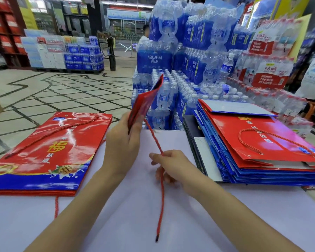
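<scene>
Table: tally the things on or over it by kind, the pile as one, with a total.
Single red bags: 2 (flat bag, held bag)
Pile of bags: 1
Red cord in the right hand: 1
Total: 4

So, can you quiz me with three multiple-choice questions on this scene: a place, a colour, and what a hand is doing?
1. Where on the table is the tall stack of bags? A) left side B) right side C) middle
2. What colour is the cord? A) red B) white C) green
3. The right hand is: A) lying flat B) pinching the cord C) holding a bottle
B: it lies at the right edge. A: red along its whole length. B: its fingers pinch it.
</scene>
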`<state>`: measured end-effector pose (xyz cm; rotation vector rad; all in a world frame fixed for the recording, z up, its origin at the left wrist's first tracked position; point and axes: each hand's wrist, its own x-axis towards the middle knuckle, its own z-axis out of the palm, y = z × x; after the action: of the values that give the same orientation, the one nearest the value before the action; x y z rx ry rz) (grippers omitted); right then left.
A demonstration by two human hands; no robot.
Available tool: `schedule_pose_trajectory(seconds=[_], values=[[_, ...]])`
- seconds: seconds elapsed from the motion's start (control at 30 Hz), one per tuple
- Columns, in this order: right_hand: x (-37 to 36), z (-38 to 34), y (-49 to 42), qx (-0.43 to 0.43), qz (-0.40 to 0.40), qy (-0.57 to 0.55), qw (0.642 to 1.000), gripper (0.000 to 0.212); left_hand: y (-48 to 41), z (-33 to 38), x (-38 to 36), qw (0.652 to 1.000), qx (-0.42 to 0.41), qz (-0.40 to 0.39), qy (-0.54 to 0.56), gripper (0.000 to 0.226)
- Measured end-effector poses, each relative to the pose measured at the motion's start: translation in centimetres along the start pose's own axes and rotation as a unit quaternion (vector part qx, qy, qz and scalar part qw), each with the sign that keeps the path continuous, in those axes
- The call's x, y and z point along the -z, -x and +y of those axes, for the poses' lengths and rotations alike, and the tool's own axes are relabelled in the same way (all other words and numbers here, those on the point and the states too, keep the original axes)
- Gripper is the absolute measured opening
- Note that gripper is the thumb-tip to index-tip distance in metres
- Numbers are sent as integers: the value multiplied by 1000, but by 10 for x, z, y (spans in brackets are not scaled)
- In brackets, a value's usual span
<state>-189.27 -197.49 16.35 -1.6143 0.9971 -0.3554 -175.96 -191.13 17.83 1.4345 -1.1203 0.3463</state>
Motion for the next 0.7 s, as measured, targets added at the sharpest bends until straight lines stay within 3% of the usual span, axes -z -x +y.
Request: schedule_pose_trajectory(seconds=[0.1, 0.27, 0.4, 0.53, 0.7], values=[[2, -8, -4, -85, -70, -55, 992, 49, -5, 6, 3, 991, 89, 66, 75, 21], [2, -2, -13, -95, -70, -159, 980, 44, -14, -2, 6, 940, 219, 112, 236, 16], [0, 9, -21, -49, -14, -212, 976, 44, -16, -2, 6, 929, 219, 136, 266, 9], [7, 10, -25, 10, 73, -253, 965, 43, -18, -5, 13, 925, 236, 150, 255, 21], [31, 13, -30, 89, 203, -124, 967, 27, -22, -11, 16, 938, 300, 78, 154, 23]])
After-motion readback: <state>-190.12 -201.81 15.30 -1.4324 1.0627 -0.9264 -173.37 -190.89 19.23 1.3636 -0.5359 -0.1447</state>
